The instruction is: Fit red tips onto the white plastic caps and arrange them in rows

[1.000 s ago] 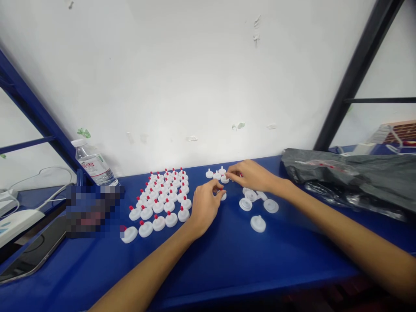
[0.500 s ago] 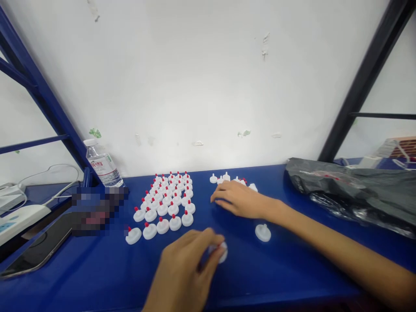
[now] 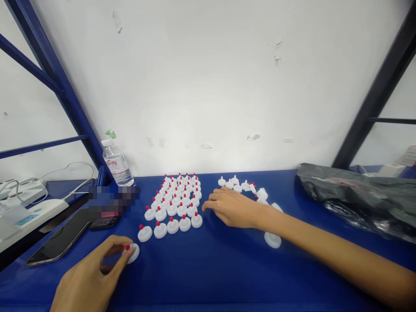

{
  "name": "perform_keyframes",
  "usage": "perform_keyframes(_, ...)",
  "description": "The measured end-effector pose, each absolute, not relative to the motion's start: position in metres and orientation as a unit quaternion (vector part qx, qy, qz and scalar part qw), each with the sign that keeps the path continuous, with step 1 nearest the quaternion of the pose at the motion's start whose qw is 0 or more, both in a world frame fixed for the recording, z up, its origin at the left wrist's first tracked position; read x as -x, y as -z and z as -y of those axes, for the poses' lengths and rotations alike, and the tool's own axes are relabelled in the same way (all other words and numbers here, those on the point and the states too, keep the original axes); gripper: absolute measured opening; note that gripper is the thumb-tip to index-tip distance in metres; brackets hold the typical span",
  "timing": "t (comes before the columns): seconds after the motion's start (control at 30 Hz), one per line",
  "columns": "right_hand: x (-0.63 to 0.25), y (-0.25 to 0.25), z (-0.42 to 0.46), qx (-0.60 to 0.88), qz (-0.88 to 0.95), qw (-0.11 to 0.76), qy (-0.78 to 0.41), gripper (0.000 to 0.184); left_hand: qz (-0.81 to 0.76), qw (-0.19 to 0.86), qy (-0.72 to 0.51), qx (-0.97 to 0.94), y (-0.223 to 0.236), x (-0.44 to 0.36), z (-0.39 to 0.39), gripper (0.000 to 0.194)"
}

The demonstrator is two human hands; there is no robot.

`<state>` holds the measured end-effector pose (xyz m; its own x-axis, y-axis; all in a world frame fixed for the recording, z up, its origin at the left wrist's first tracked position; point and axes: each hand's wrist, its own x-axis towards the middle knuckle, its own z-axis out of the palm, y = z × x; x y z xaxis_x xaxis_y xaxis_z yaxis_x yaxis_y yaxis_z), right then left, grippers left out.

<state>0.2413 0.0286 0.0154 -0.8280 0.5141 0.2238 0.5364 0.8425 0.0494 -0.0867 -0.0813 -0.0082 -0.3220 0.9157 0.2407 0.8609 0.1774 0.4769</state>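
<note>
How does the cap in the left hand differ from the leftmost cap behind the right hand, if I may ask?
The held cap has a red tip; the rear cap has a white one. The left hand pinches the held cap; the rear cap stands untouched. The held cap is nearer the viewer, the rear cap nearer the wall. Both are round and white.

We see clear water bottle (image 3: pixel 118 167), dark phone (image 3: pixel 61 238), white power strip (image 3: pixel 30 216), crumpled grey plastic bag (image 3: pixel 354 190).

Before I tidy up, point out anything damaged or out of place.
Small patches that look peeled mar the white wall. The loose white caps by the right hand lie jumbled, unlike the neat rows.
</note>
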Motion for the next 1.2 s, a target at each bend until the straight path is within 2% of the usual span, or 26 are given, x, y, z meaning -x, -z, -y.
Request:
perform_keyframes(0.17,-0.246,-0.023,-0.010,0.272,0.957,0.095,-0.029,0.018,-0.740,0.073,-0.340,-0.576,0.021,0.091,0.073,0.039)
perform_keyframes(0.4,-0.229,-0.016,-0.005,0.241,0.965,0.090,-0.040,0.018,-0.687,0.080,-0.398,-0.602,0.038,0.098,0.051,0.051)
perform_keyframes(0.67,-0.217,-0.015,-0.001,0.217,0.970,0.093,-0.061,0.019,-0.683,0.052,-0.346,-0.641,0.040,0.093,0.047,0.079)
perform_keyframes(0.97,-0.212,-0.016,-0.003,0.216,0.971,0.082,-0.054,0.022,-0.678,0.070,-0.321,-0.658,0.034,0.093,0.022,0.072)
perform_keyframes(1.2,-0.208,-0.015,0.001,0.206,0.975,0.074,-0.046,0.034,-0.666,0.057,-0.331,-0.665,0.037,0.093,0.032,0.071)
